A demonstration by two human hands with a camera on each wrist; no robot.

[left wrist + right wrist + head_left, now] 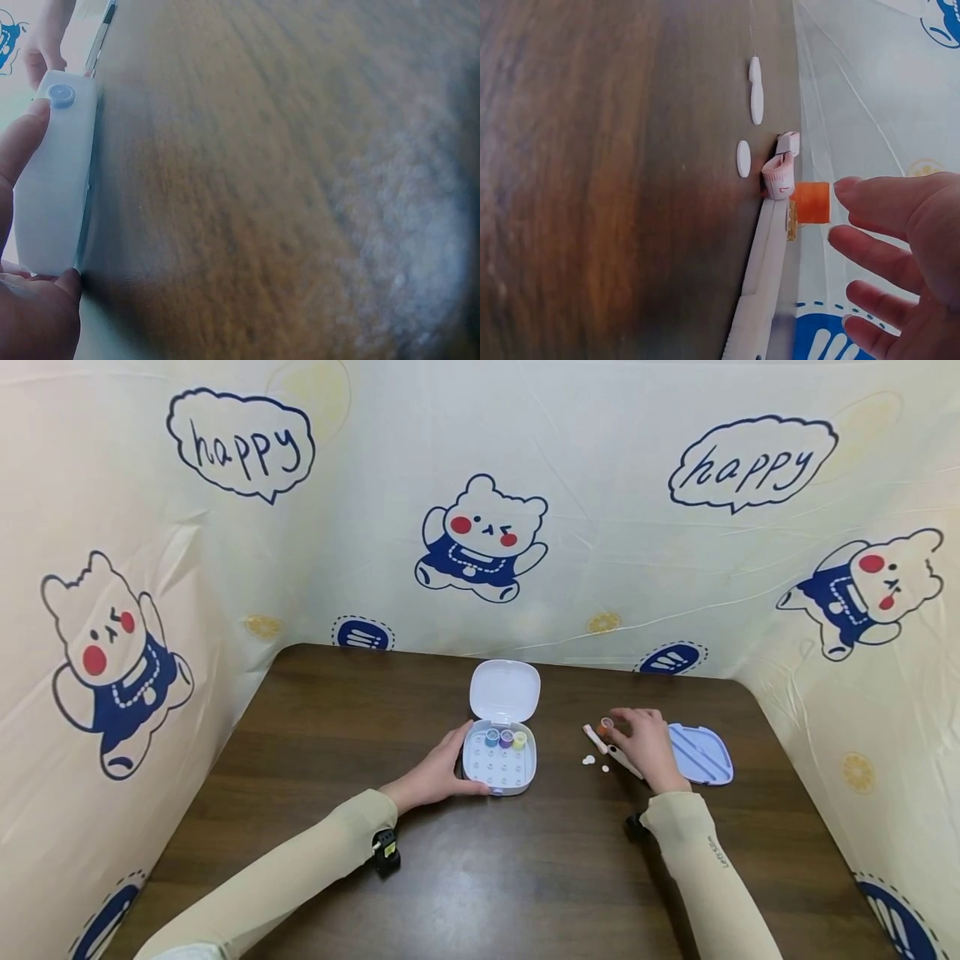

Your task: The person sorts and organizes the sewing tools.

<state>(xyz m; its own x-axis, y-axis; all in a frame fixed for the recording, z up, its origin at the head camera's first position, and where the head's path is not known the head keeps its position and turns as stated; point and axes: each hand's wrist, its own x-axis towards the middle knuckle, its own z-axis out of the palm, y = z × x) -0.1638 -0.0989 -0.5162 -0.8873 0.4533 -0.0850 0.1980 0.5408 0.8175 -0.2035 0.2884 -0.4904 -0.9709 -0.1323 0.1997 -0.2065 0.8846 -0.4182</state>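
Observation:
My left hand [435, 772] grips the near left corner of a white case [500, 789], its thumb along the front wall by a round button [61, 95]. The case's lid [505, 691] stands raised at the back. Inside, a blue cup [492, 737], a purple cup [506, 739] and a yellow cup [519, 741] sit in the back row over a grid of small pegs. My right hand [647, 745] is at a small orange cup [813, 202], fingers extended beside it; whether the fingertips touch it, I cannot tell.
A slim white stick [595, 739] and a longer pale tool [625, 762] lie left of the right hand. Small white discs [588, 760] rest near them. Right of that hand is a blue-lilac tray [708, 756]. A printed cloth [360, 527] surrounds the brown table [337, 693].

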